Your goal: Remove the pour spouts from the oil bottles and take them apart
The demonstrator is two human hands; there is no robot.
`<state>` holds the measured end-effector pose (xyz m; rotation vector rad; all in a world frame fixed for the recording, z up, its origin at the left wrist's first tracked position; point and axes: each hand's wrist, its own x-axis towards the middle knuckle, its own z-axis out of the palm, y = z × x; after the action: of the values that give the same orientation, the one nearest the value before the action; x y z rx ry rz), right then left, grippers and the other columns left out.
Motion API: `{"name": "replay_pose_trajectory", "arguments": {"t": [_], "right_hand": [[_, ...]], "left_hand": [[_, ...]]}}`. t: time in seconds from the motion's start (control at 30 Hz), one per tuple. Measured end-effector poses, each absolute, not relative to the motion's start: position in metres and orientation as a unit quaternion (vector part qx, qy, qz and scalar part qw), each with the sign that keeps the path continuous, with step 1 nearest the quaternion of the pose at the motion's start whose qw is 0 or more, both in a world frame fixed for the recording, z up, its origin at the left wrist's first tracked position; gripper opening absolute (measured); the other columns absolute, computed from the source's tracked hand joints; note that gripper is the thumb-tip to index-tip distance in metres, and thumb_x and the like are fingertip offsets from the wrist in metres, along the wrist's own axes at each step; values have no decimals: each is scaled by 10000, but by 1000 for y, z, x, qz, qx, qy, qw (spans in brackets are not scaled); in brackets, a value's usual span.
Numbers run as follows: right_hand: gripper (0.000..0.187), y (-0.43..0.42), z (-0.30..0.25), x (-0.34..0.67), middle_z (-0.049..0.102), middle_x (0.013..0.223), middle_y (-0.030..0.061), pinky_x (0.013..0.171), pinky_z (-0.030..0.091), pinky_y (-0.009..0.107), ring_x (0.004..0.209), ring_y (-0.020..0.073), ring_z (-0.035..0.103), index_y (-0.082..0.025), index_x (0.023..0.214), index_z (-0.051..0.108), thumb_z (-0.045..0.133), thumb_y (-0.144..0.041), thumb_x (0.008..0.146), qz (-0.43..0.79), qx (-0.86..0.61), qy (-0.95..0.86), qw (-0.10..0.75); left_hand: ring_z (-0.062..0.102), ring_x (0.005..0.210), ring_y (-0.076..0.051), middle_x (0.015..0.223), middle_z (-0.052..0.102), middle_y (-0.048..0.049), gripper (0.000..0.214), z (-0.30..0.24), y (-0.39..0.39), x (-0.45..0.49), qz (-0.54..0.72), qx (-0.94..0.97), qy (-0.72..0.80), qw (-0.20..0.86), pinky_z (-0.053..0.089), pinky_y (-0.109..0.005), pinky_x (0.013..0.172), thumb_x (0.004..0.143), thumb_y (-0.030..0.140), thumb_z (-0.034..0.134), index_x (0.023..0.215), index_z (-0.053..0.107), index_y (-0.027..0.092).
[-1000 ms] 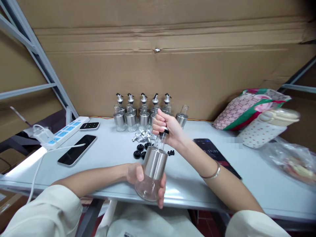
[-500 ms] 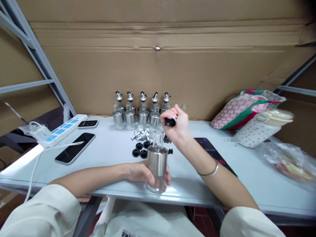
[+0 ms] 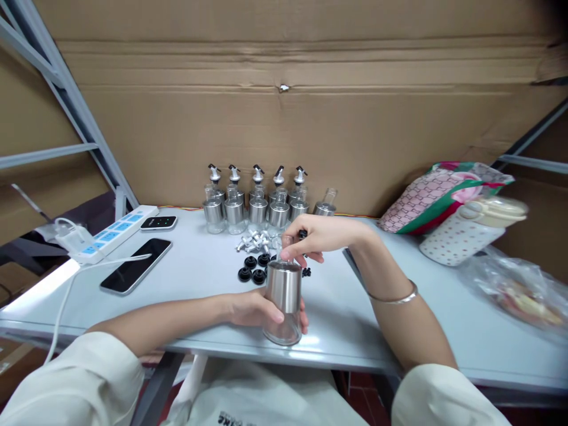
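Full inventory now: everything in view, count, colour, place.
Held bottle: 1, silver-clear, front centre
Spouted bottles: 5, silver-black, back row
Open bottles: 6, silver-clear, before those and rightmost
Fittings: several, white, centre
Round caps: 5+, black, centre
Tiny parts: several, black, near caps
Phone: 1, black, left
Slab: 1, dark, right, mostly hidden
Small device: 1, black, left
Power strip: 1, white-blue, left
Cable: 1, white, left
Pouch: 1, multicoloured, right
Spotted bottle: 1, white, right
Plastic bag: 1, clear, far right
Cardboard: count unclear, brown, behind
Frame bars: several, grey, sides
Table: 1, pale, beneath
Bracelet: 1, silver, right forearm
Sleeves: 2, pale, below
Left hand: 1, around held bottle
Right hand: 1, at bottle's neck
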<state>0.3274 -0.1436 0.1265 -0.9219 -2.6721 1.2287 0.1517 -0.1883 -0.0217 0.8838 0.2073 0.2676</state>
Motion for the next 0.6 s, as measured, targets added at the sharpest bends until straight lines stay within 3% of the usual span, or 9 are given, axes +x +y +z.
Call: {"name": "replay_pose_trajectory", "arguments": {"t": [0.13,0.27,0.47,0.6], "right_hand": [[308,-139,135,342,573,511,-27,405,358,169,398,48,467,-162,585,609,625,-410,766,398,-300,-862,87],[333,-147,153,369,501,448,-45,439,333,199,400,48,407,-181,520,574,672,-432,716,328,-390,-838,197],[419,-140,156,408,488,445,-21,471,315,237,428,64,373,-180,504,532,638,-518,728,158,-546,-780,263],[392,-120,145,420,488,419,-28,501,328,247,433,81,402,-186,494,525,649,-469,733,97,-621,-745,223]], "left_hand": [[598,933,-215,1062,624,-79,514,-20,-188,153,156,421,126,885,433,-378,815,642,350,754,1088,590,154],[617,881,-216,996,641,-97,477,-23,-184,155,133,400,120,899,430,-386,809,760,468,624,1097,570,135],[646,839,-196,908,658,-80,318,-20,-186,156,127,415,174,884,418,-387,826,799,289,620,1069,536,145],[656,812,-183,871,657,-79,239,-16,-188,157,124,419,205,876,420,-374,823,799,206,605,1017,556,122]]}}
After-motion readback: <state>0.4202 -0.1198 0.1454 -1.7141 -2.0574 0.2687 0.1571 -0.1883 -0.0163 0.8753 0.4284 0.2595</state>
